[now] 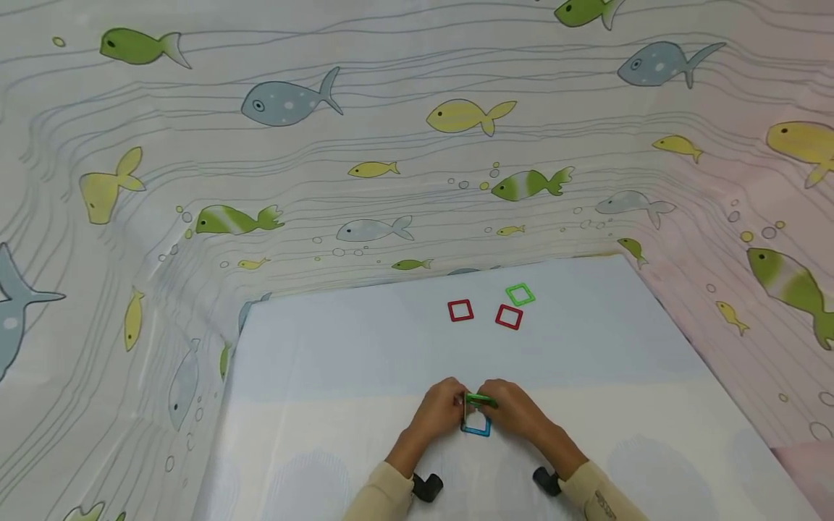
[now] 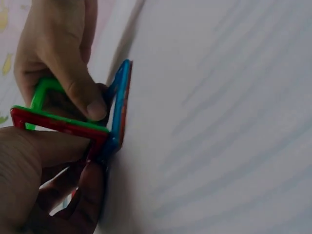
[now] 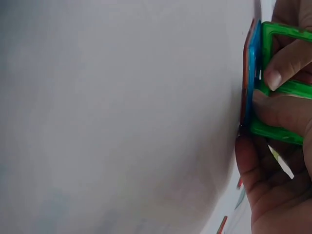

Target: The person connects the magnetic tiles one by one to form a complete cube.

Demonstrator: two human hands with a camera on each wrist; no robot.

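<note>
A blue square magnetic tile (image 1: 476, 432) lies flat on the white table, with a red edge (image 3: 246, 73) showing beneath it in the right wrist view. My left hand (image 1: 440, 409) pinches an upright red magnetic tile (image 2: 58, 125) at the blue tile's side. Opposite, my right hand (image 1: 516, 411) grips an upright green magnetic tile (image 1: 481, 399), its thumb pressing low on the frame near the blue tile. In the left wrist view the red and green frames meet along an edge. Fingers partly cover both upright tiles.
Farther back on the table (image 1: 339, 347) lie two red square tiles, one on the left (image 1: 460, 310) and one on the right (image 1: 509, 317). A green square tile (image 1: 520, 294) lies behind the right one. Fish-printed sheeting (image 1: 391, 145) surrounds the table's back and sides.
</note>
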